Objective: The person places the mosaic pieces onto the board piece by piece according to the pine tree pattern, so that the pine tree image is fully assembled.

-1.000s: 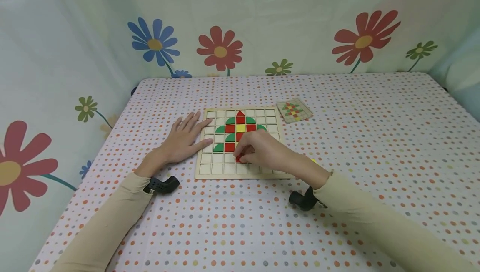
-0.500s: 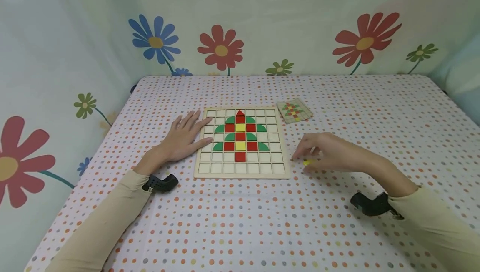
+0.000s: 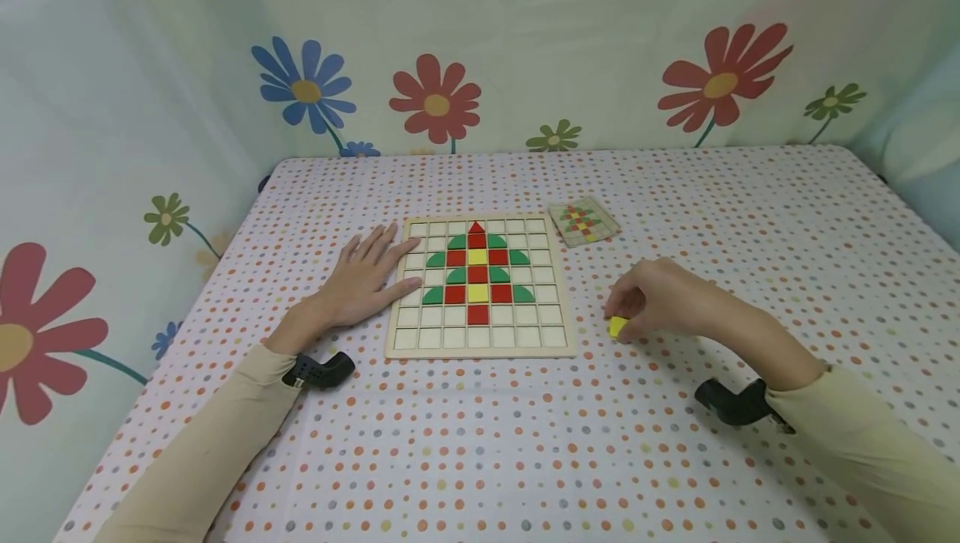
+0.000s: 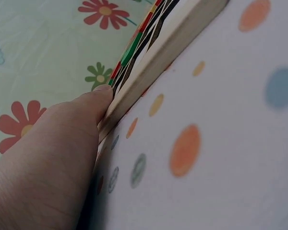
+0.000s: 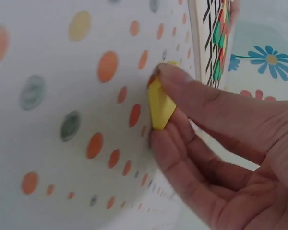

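Observation:
My right hand [image 3: 663, 297] pinches a small yellow tile [image 3: 618, 326] just right of the board, low over the tabletop. In the right wrist view the yellow tile [image 5: 160, 104] is tilted between thumb and fingers; a second bit of yellow [image 5: 173, 63] shows behind the thumb. A pale wooden grid board [image 3: 480, 352] lies flat, bearing red, green and yellow tiles in a tree shape, with a red tile [image 3: 477, 314] lowest. With fingers spread, my left hand [image 3: 356, 285] rests at the board's left edge. Its thumb touches that edge in the left wrist view.
Behind the board's right corner lies a small pattern card [image 3: 583, 221] printed with a similar tree. A dotted cloth covers the table [image 3: 450, 460], and a flowered curtain [image 3: 600, 43] hangs along its back. Black wrist devices [image 3: 731, 401] sit on both forearms.
My right hand has left the board's lower middle, moved right and taken hold of the yellow tile. The lowest red tile now shows uncovered. The left hand has stayed in place.

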The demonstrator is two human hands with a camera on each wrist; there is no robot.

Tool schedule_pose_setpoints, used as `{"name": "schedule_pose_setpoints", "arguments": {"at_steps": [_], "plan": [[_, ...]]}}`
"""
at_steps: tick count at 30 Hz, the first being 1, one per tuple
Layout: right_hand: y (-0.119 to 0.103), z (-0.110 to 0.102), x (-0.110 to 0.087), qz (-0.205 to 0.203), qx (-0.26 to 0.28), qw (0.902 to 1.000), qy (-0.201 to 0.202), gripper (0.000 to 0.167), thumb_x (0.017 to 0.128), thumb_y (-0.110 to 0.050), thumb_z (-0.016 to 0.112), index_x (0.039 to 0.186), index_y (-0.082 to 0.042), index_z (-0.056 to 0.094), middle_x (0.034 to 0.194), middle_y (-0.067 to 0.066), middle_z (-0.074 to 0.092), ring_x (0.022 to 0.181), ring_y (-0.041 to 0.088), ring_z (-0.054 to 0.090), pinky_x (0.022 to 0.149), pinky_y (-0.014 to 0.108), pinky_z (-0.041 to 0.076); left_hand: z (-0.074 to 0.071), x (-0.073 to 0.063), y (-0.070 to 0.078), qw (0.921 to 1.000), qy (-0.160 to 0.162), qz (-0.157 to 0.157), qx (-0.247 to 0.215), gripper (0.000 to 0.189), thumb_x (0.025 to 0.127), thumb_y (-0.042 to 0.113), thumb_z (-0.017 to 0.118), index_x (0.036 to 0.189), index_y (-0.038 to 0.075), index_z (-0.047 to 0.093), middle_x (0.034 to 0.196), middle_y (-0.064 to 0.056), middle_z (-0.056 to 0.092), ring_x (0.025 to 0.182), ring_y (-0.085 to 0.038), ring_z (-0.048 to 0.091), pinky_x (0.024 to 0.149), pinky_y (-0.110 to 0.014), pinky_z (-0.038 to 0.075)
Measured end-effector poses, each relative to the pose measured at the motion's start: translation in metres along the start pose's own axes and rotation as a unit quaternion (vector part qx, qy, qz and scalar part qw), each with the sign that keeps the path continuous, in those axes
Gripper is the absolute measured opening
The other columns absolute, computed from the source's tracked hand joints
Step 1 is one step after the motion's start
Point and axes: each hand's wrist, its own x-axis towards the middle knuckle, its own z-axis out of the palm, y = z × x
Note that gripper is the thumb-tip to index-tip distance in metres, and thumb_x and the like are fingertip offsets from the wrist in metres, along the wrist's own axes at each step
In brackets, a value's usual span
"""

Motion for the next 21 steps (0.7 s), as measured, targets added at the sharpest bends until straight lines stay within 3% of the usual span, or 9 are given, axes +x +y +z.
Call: {"name": "schedule_pose_setpoints", "arguments": {"at_steps": [4, 11, 21], "plan": [[-0.005, -0.001, 0.002, 0.01, -0.004, 0.9999, 0.002, 0.022, 0.072, -0.001, 0.095, 0.083, -0.007, 0.077, 0.081, -0.003, 0.073, 0.074, 0.012, 0.065, 0.069, 0.033, 0.057, 0.001, 0.0, 0.0, 1.0, 0.0, 0.002, 0.0, 0.074, 0.107, 0.054, 0.049, 0.168, 0.018, 0.026, 0.175, -0.017, 0.005, 0.161, -0.037, 0.001, 0.126, -0.062, -0.001], [-0.015, -0.002, 0.006, -0.017, 0.014, 0.9997, 0.013, 0.02, 0.074, -0.001, 0.093, 0.077, -0.009, 0.075, 0.078, -0.006, 0.073, 0.07, 0.01, 0.064, 0.064, 0.028, 0.054, 0.0, 0.001, -0.001, 1.0, -0.001, 0.001, 0.007, 0.075, 0.106, 0.055, 0.049, 0.168, 0.018, 0.026, 0.175, -0.017, 0.005, 0.162, -0.036, 0.001, 0.126, -0.061, -0.001], [-0.07, 0.008, 0.036, -0.105, 0.058, 0.9927, -0.012, 0.014, 0.081, -0.004, 0.09, 0.081, -0.01, 0.078, 0.078, -0.007, 0.073, 0.074, 0.009, 0.065, 0.069, 0.029, 0.055, 0.001, 0.001, -0.002, 1.0, 0.003, 0.001, 0.004, 0.076, 0.106, 0.056, 0.049, 0.168, 0.02, 0.026, 0.175, -0.016, 0.005, 0.162, -0.035, 0.001, 0.126, -0.061, -0.001]]}}
